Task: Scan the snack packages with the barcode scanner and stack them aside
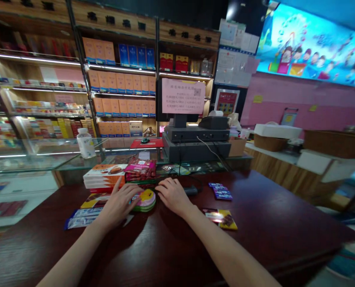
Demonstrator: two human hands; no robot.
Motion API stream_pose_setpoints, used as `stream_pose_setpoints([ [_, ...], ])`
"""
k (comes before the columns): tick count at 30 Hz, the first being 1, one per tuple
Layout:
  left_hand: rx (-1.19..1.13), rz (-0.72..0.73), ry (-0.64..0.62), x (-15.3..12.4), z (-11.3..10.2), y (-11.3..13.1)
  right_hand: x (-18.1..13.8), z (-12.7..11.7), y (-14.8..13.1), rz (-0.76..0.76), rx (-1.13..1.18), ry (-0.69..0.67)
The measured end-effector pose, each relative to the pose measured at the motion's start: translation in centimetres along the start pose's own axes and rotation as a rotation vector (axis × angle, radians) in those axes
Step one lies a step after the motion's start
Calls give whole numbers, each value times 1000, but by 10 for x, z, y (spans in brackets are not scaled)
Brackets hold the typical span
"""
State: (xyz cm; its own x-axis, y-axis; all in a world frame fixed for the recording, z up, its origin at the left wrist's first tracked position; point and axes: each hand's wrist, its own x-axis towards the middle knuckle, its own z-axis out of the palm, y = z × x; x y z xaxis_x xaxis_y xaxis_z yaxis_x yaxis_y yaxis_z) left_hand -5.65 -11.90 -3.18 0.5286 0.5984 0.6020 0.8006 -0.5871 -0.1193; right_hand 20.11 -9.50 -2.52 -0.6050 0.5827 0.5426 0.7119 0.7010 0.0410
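Observation:
My left hand [120, 202] is over the left side of a small stack of rounded, colourful packs [146, 200]. Its thumb and fingers straddle the stack's edge, closed on it, while the outer finger sticks up. My right hand [174, 195] is just right of the stack, palm down with bent fingers apart and nothing visible in them; whether its fingertips touch the packs I cannot tell. Behind the hands stand stacked white-and-orange boxes [101, 177] and a pink-and-brown snack pack [141, 170]. Blue-and-white wrapped bars [83, 221] and a yellow pack [94, 200] lie left of my left hand.
On the dark wooden counter [255, 223] lie purple-blue packets [221, 191] and a yellow-brown pack [225, 219]. A dark handheld device [191, 190] is behind my right hand. A cash register [195, 139] and a white bottle [85, 143] stand farther back.

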Motion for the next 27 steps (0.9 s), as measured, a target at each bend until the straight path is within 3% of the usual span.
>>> stream_pose_setpoints([
  [14,-170,131,8,92,45,74,-69,-28,102,251,-77,45],
  [27,-353,329,-72,127,92,143,-113,-24,138,339,-124,-2],
])
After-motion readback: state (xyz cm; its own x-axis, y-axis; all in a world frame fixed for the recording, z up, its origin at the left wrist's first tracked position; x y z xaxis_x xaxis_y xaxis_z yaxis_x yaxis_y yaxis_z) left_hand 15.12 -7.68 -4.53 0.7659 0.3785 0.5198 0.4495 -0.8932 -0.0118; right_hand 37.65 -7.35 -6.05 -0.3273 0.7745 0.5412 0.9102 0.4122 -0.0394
